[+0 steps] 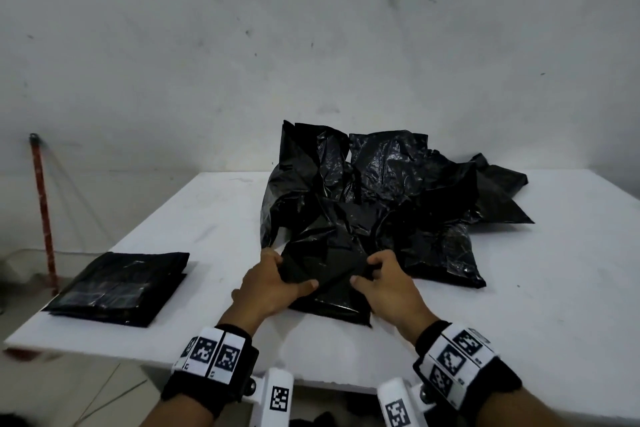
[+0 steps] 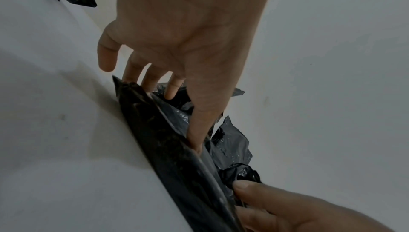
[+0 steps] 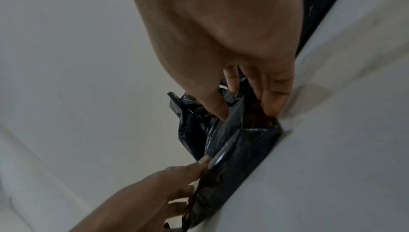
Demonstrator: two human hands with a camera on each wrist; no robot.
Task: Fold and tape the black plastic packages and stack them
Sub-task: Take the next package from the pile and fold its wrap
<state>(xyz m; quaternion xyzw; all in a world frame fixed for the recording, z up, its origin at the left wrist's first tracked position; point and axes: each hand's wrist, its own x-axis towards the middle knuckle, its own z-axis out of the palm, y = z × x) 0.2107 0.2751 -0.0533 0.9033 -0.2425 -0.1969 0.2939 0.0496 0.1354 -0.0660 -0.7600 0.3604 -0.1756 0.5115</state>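
Both hands are on one package point(image 1: 329, 284) at the near middle of the white worktop point(image 1: 519, 305). The left hand point(image 1: 268, 282) grips its left edge, thumb on top and fingers tucked round the far side. The right hand point(image 1: 388, 282) pinches the right side, fingers curled over a raised fold and thumb laid flat along the plastic. The left wrist view shows the left thumb point(image 2: 199, 131) pressed into the package's crease, with the other fingers point(image 2: 152, 78) reaching behind it. The right wrist view has the right fingertips point(image 3: 274, 103) bearing down on the black film at the worktop. Just behind the package, touching it, sits a loose heap point(image 1: 388, 184) of crumpled black plastic. Well off to the left, near the worktop's corner, lies a flat stack point(image 1: 117, 288) of folded packages. A red pole point(image 1: 43, 211) leans at the wall beyond.
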